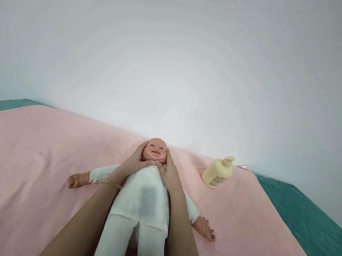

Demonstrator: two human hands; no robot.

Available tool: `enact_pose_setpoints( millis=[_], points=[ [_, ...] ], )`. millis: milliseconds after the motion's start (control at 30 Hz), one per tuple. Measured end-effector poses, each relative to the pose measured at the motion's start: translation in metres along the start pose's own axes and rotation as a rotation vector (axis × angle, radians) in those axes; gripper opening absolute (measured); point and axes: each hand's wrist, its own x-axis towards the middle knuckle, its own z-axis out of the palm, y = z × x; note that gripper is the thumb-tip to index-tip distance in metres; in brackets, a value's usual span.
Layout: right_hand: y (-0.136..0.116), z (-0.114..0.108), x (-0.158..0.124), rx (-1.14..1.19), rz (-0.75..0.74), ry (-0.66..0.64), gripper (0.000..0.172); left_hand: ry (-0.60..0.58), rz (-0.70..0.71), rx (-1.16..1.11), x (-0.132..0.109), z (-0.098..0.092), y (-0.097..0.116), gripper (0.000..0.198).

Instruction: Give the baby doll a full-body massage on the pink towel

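Observation:
A baby doll [146, 193] with a white cloth body lies on its back on a pink blanket [47, 142], arms spread to both sides and legs toward me. My left hand [134, 163] cups one side of the doll's head and neck, and my right hand [170, 171] cups the other. Both thumbs meet below its chin, at the top of the chest. My other fingers wrap up along the sides of the head, their ends partly hidden behind it. A gold bracelet [111, 184] circles my left wrist.
To the right of the doll, a pale yellow pump bottle [217, 173] stands on the blanket, tilted in view. Green fabric [309, 224] shows beyond the blanket's edges on both sides. Behind everything rises a plain white wall [179, 62]. A small red and white item [242, 167] lies behind the bottle.

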Motion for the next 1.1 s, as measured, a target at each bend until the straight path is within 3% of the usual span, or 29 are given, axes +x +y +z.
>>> enact_pose_setpoints(
  millis=[200,533,867,1100],
  points=[
    [-0.004,0.004,0.001,-0.094,0.024,0.032,0.078,0.073,-0.023,0.074,-0.001,0.003,0.001,0.094],
    [-0.008,0.005,0.001,-0.117,0.025,0.063,0.073,0.083,-0.005,0.092,0.001,0.002,-0.002,0.086],
    [0.002,-0.003,0.005,-0.022,0.010,0.026,0.068,0.015,-0.020,0.069,0.001,-0.005,0.001,0.085],
    [0.010,-0.007,0.006,0.037,-0.016,-0.008,0.068,-0.045,0.003,0.063,0.003,-0.011,-0.008,0.081]
  ],
)
